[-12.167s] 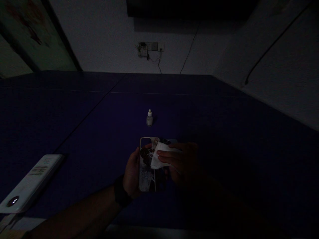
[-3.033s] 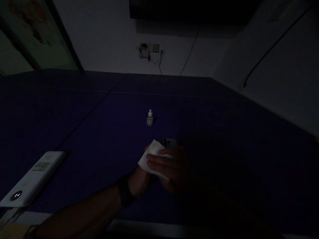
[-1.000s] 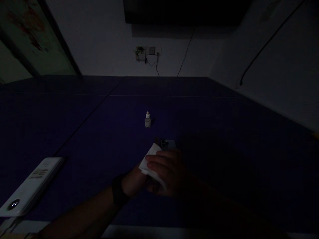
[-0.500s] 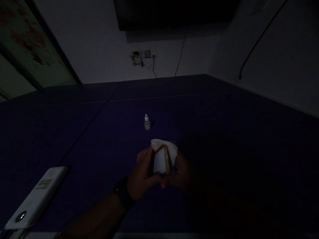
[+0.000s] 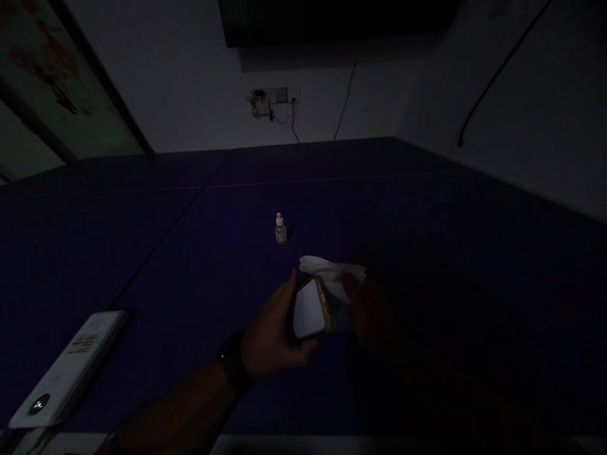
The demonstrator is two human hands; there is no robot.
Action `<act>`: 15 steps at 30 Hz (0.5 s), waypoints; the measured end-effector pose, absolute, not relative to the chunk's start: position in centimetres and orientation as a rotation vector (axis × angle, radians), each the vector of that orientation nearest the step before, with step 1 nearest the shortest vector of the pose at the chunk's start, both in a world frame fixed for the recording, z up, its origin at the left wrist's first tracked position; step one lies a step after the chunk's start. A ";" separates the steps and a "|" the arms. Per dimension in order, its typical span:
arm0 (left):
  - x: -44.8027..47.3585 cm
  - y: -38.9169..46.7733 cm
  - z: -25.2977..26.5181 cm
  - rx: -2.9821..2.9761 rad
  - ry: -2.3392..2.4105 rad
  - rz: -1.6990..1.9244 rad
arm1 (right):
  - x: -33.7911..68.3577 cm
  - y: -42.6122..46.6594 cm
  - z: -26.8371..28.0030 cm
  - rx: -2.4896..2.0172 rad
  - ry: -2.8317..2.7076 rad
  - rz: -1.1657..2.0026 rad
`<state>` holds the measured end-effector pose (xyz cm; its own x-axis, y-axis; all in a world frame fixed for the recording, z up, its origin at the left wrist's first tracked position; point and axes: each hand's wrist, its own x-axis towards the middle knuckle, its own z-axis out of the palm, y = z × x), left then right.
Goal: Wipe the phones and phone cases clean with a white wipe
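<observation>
2 bare hands over a dark blue surface (image 5: 222, 265); light very low.

Left hand (image 5: 268, 341): grip clamped on a phone case (image 5: 310, 309), 1 digit up its left side, another across its near edge. Case tilted, pale face toward the camera, gold-coloured rim along its right side. Black wristwatch (image 5: 234, 363) on the left wrist.

Right hand (image 5: 372, 309): grip clamped on a white cloth (image 5: 331, 272), near its right end; most digits too dark to tell apart. Cloth folded, directly behind and to the right of the case; cannot tell whether the 2 touch.

1 small bottle (image 5: 281, 234), white-capped, upright on the surface beyond the hands, well apart from them. 1 white oblong device (image 5: 71, 366) flat at far left, round dark display at its near end.

Background: pale wall (image 5: 184, 82) bearing 1 large black panel (image 5: 336, 22) at top; wall sockets (image 5: 279, 95) below it.
</observation>
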<state>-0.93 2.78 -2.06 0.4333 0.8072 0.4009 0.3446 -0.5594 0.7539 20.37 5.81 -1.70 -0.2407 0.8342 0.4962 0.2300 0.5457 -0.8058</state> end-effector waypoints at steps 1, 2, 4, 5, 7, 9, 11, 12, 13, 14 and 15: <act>-1.0 2.8 -2.0 2.137 0.978 1.018 | 20.3 5.8 -1.8 -0.886 -1.755 0.730; -1.0 2.9 -1.9 2.147 0.987 1.007 | 20.1 5.7 -1.7 -0.883 -1.755 0.731; -1.2 3.1 -1.7 2.114 1.005 0.996 | 19.6 5.6 -0.9 -0.868 -1.765 0.755; -1.2 3.2 -1.7 2.088 1.015 0.991 | 19.4 5.4 -0.3 -0.827 -1.800 0.764; -1.4 3.3 -1.7 2.047 1.006 0.982 | 19.3 5.3 1.1 -0.728 -1.862 0.699; -1.5 3.4 -1.8 2.024 0.966 0.982 | 19.6 5.2 2.1 -0.598 -1.942 0.606; -1.6 3.5 -1.9 1.999 0.958 0.975 | 20.0 5.2 2.4 -0.549 -1.977 0.549; -1.6 3.5 -2.0 1.984 0.969 0.968 | 20.1 5.3 2.3 -0.567 -1.969 0.538; -1.7 3.5 -2.0 1.970 0.984 0.957 | 20.1 5.3 2.2 -0.607 -1.947 0.533; -1.7 3.5 -2.0 1.960 0.995 0.953 | 20.0 5.3 2.0 -0.646 -1.926 0.529; -1.8 3.5 -2.0 1.955 0.993 0.959 | 19.9 5.2 1.9 -0.676 -1.913 0.524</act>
